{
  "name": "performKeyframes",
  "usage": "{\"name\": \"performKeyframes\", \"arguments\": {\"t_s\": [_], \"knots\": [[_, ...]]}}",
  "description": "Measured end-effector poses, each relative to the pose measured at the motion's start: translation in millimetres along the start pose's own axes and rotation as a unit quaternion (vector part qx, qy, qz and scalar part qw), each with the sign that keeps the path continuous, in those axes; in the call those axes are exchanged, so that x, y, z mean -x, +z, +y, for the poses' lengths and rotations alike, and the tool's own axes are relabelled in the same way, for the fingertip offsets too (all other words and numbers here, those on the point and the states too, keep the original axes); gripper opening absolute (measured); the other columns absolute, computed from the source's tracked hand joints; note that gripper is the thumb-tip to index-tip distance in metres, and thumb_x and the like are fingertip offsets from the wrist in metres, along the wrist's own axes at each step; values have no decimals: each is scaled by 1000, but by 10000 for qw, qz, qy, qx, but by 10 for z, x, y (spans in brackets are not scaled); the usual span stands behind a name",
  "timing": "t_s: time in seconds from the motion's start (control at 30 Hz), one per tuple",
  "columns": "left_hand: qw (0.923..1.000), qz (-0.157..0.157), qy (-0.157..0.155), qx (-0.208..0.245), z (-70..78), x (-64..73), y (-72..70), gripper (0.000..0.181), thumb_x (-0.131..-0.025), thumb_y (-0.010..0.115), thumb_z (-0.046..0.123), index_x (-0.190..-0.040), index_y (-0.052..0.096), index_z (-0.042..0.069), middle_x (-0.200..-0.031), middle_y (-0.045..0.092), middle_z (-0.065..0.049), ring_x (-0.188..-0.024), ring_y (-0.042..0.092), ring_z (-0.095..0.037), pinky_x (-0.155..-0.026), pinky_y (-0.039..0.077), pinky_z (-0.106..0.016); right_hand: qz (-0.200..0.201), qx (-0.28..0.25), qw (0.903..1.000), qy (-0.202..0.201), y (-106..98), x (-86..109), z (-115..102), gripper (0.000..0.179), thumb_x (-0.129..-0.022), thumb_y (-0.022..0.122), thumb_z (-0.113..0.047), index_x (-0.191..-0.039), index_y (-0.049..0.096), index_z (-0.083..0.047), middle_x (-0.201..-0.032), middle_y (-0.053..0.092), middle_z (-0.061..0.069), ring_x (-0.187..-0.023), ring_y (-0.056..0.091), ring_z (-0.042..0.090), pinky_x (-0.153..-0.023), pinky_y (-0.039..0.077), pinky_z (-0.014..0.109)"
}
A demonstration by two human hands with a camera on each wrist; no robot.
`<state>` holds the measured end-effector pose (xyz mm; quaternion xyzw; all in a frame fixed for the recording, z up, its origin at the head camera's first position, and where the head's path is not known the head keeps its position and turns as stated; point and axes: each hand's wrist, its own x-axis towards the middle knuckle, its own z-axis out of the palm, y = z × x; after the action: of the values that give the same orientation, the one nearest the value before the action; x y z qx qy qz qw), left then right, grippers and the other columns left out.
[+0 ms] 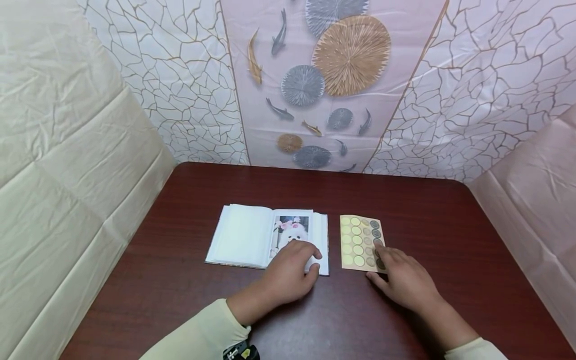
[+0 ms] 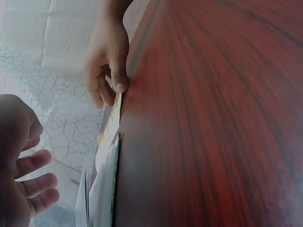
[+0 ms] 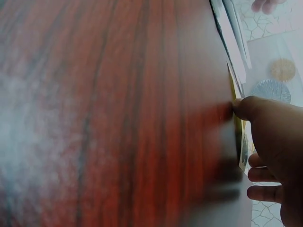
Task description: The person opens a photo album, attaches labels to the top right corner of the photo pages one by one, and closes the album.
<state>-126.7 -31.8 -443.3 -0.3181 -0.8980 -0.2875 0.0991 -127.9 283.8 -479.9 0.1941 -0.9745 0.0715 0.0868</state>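
Note:
A small photo album (image 1: 243, 235) lies open on the table, its left page white. On the right page is a photo (image 1: 291, 231) of a fluffy white animal with pink bows. My left hand (image 1: 290, 272) is over the lower part of that page, fingers loosely bent and holding nothing; the left wrist view shows its fingers (image 2: 40, 184) apart from the album. To the right lies a yellowish sheet (image 1: 348, 245) with rows of round, coin-like stickers. My right hand (image 1: 409, 280) rests its fingertips on the sheet's right side, with the thumb by the lower edge.
The dark reddish-brown wooden table (image 1: 180, 300) extends around the album and sheet. Behind it hangs a patterned cloth (image 1: 355, 55) with fish and round shapes. Pale cloth walls (image 1: 90, 165) stand on both sides. A dark wrist device (image 1: 240, 351) sits at the left sleeve.

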Motion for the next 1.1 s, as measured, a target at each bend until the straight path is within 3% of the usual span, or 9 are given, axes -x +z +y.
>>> {"name": "performKeyframes", "arguments": {"t_s": [0.27, 0.7, 0.93, 1.1], "knots": [[9999, -2, 143, 43, 96, -60, 68, 12, -95, 66, 16, -107, 66, 14, -112, 68, 3, -114, 61, -17, -102, 46, -31, 45, -32, 10000, 24, 19, -4, 22, 80, -88, 78, -41, -146, 49, 6, -131, 62, 28, -121, 58, 44, -99, 46, 60], [9995, -124, 287, 3, 187, -127, 216, 13, -95, 66, 18, -107, 66, 15, -110, 68, 4, -109, 62, -14, -96, 48, -27, 75, -50, 10000, 42, 28, -1, 38, 80, -89, 78, -40, -146, 48, 7, -125, 64, 29, -117, 60, 44, -99, 47, 58], [9993, -27, 361, -53, 201, -138, 261, 12, -94, 67, 18, -106, 66, 16, -106, 68, 6, -103, 62, -12, -92, 49, -25, 151, -143, 9998, -21, 31, 2, 57, 80, -89, 79, -38, -145, 47, 8, -135, 59, 28, -122, 58, 45, -99, 47, 58], [9994, -27, 355, -55, 212, -146, 269, 11, -94, 67, 19, -105, 66, 17, -105, 68, 7, -102, 62, -11, -91, 49, -24, 131, -106, 9999, 36, 20, 2, 60, 80, -89, 79, -39, -146, 47, 7, -124, 64, 30, -117, 61, 44, -94, 50, 57]]}}
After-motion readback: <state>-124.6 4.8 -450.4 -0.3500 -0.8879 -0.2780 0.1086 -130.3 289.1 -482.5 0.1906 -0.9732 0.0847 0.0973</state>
